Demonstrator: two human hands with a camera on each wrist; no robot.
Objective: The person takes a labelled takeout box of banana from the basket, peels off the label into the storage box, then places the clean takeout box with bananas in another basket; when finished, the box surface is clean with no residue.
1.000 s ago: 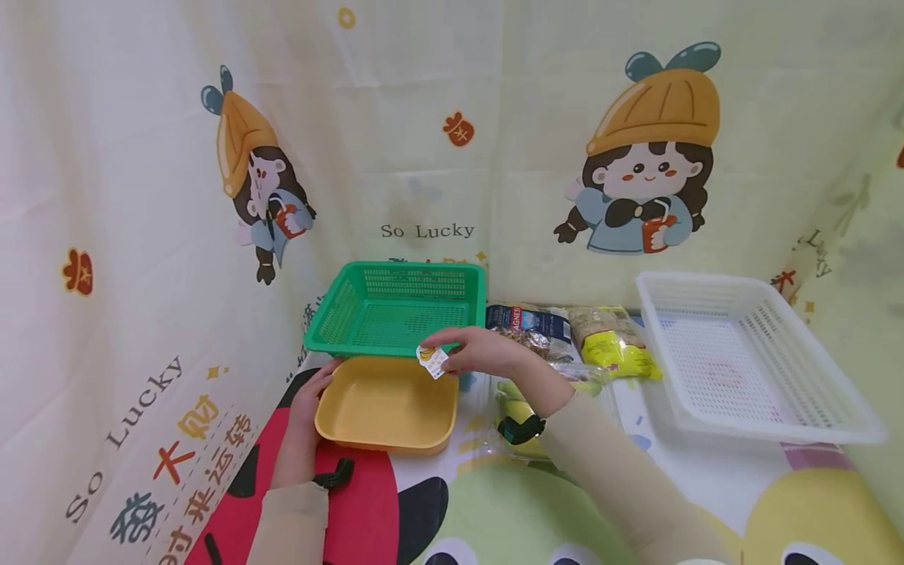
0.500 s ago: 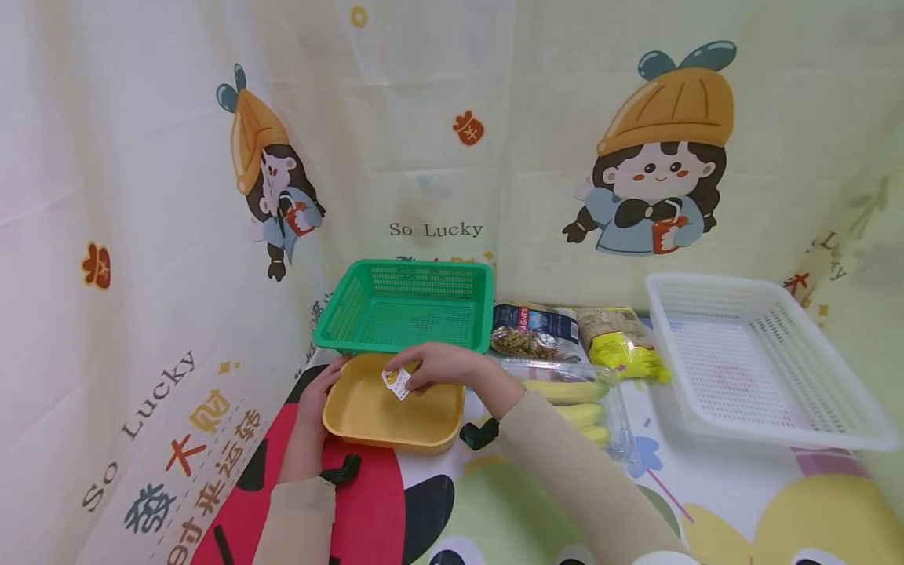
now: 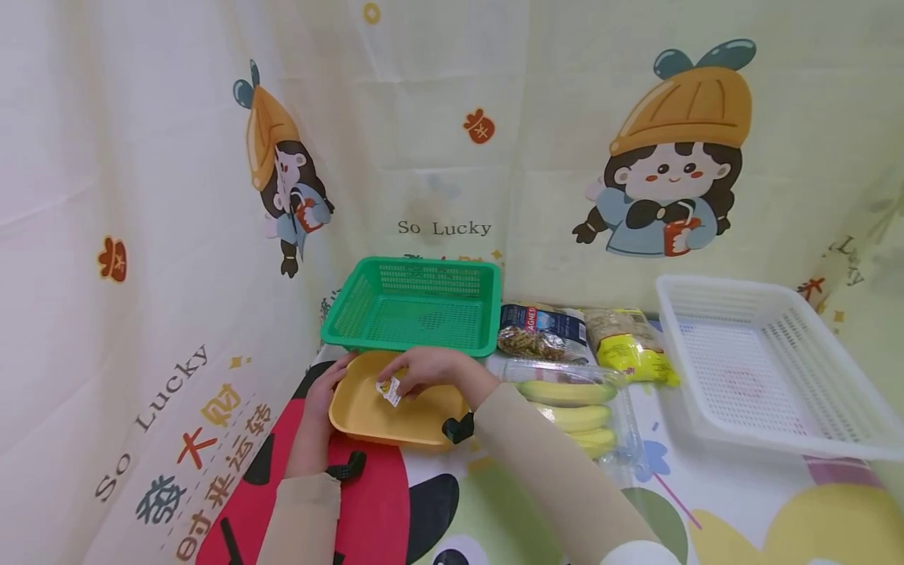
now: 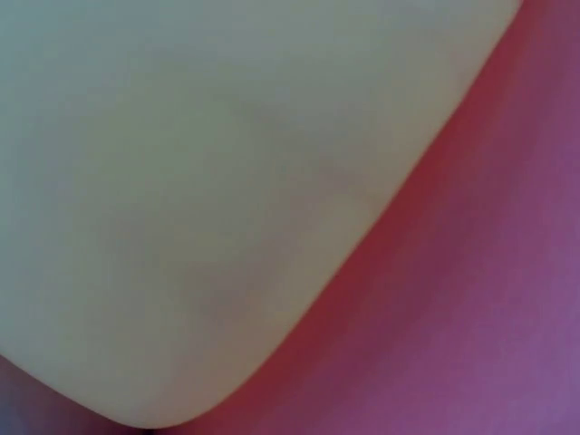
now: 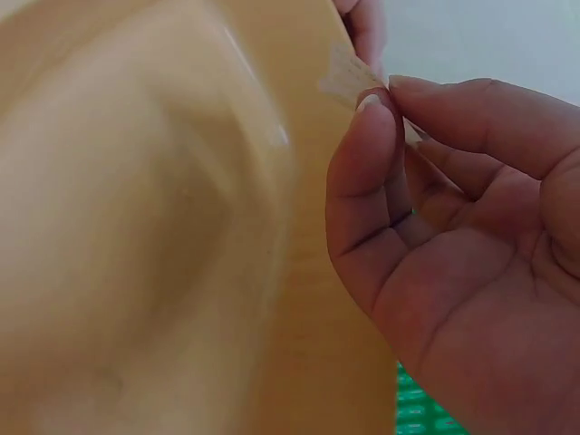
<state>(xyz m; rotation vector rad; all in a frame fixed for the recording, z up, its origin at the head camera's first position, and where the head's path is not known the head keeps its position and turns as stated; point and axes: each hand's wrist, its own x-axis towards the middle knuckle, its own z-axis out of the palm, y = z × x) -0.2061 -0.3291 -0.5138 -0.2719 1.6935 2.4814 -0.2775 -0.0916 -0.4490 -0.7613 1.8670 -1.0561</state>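
My right hand (image 3: 432, 370) pinches a small white label with a banana picture (image 3: 389, 390) over the yellow plastic basin (image 3: 367, 428). In the right wrist view the thumb and a fingertip grip the label (image 5: 342, 76) close to the basin's wall (image 5: 317, 272). My left hand (image 3: 323, 396) holds the basin at its back left corner; part of its fingers is hidden. The left wrist view is blurred, with the pale basin filling most of it. A clear plastic box of bananas (image 3: 568, 412) lies right of the basin, partly behind my right forearm.
Behind the basin stands a green basket (image 3: 411, 346). A pasta bag (image 3: 542, 333) and a yellow-and-clear food bag (image 3: 631, 345) lie along the back curtain. To the right is a white basket (image 3: 798, 443). A printed cloth covers the table.
My right hand has moved left and down with the label, from the basin's right rim to over its inside. My left hand stays at the basin's corner. The head view has shifted slightly.
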